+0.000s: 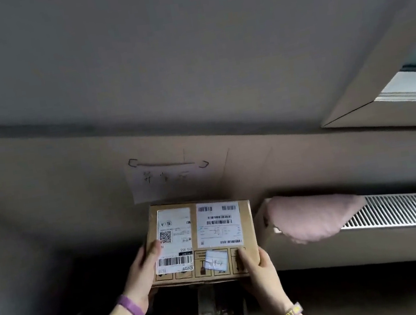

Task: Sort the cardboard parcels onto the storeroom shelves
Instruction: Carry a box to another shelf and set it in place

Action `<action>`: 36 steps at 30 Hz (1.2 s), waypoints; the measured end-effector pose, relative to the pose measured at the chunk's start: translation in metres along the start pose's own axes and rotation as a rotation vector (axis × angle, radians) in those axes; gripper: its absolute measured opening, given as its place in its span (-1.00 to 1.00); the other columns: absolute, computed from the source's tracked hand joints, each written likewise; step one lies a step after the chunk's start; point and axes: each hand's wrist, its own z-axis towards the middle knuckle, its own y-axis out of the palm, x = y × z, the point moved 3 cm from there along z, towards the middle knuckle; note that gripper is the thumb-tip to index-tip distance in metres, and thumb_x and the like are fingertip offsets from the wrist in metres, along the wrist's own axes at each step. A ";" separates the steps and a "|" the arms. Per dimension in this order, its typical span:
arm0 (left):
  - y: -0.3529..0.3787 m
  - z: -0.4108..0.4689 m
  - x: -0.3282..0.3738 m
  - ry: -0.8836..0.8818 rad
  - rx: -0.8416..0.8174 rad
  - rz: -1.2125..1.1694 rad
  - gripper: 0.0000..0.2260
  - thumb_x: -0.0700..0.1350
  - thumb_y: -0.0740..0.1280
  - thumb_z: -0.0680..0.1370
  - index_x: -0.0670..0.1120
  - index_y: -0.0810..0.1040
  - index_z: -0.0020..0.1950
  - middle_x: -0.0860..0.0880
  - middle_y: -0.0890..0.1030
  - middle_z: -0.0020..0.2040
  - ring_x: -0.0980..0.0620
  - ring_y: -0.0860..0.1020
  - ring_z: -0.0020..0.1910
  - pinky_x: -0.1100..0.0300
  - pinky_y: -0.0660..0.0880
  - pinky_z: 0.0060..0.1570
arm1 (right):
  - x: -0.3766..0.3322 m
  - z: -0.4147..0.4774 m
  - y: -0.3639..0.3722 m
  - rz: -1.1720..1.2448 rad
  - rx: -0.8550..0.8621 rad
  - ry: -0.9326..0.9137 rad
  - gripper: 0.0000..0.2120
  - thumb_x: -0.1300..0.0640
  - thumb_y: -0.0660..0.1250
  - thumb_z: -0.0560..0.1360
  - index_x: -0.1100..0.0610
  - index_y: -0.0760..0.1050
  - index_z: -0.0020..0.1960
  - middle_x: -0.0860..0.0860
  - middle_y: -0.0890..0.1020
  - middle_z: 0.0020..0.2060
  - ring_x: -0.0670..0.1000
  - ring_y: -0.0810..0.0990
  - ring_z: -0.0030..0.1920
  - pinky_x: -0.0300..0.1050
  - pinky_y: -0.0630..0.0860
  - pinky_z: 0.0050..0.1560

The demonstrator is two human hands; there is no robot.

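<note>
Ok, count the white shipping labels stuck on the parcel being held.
2. One label covers the left part of the cardboard parcel's top face; the other label sits on the right part. Other faces are hidden, so more may exist.

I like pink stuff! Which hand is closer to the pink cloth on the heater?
The right hand. It grips the parcel's near right corner, just left of and below the pink cloth. The left hand holds the parcel's far side.

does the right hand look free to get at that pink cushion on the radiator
Probably not yet: the right hand grips the cardboard parcel along with the left hand. The path to the pink cushion itself looks unobstructed.
</note>
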 end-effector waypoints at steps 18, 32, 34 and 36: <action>0.069 0.162 -0.114 -0.066 -0.005 0.099 -0.66 0.27 0.20 0.52 0.29 0.41 0.28 0.13 0.64 0.11 0.05 0.60 0.05 0.07 0.49 -0.10 | 0.140 0.131 -0.011 0.120 0.456 0.076 -0.40 -0.14 0.48 0.39 0.10 0.48 0.34 -0.05 0.65 0.15 -0.03 0.60 0.19 0.04 0.44 0.36; 0.034 0.058 0.007 -0.046 0.034 0.094 -0.51 0.20 0.16 0.58 0.06 0.29 0.47 0.03 0.36 0.45 -0.01 0.31 0.42 0.00 0.24 0.32 | 0.017 0.040 0.042 0.104 -0.085 0.400 -0.57 -0.13 0.17 0.61 0.18 0.54 0.22 0.38 0.43 0.25 0.38 0.39 0.32 0.36 0.31 0.33; 0.025 0.028 0.040 -0.055 0.032 0.043 -0.55 0.18 0.16 0.59 0.08 0.32 0.44 0.02 0.40 0.42 -0.04 0.34 0.40 -0.05 0.25 0.30 | -0.032 0.019 0.053 0.057 -0.081 0.253 -0.76 -0.01 0.21 0.62 0.07 0.57 0.13 0.25 0.58 0.21 0.13 0.65 0.10 0.03 0.56 0.08; 0.017 -0.003 0.070 -0.045 0.028 0.005 -0.64 0.17 0.16 0.59 0.12 0.38 0.36 0.01 0.43 0.40 -0.05 0.36 0.38 -0.08 0.25 0.30 | -0.073 0.002 0.064 0.032 -0.078 0.188 -0.70 -0.06 0.21 0.60 0.09 0.51 0.22 0.09 0.58 0.22 0.02 0.58 0.02 -0.11 0.47 -0.05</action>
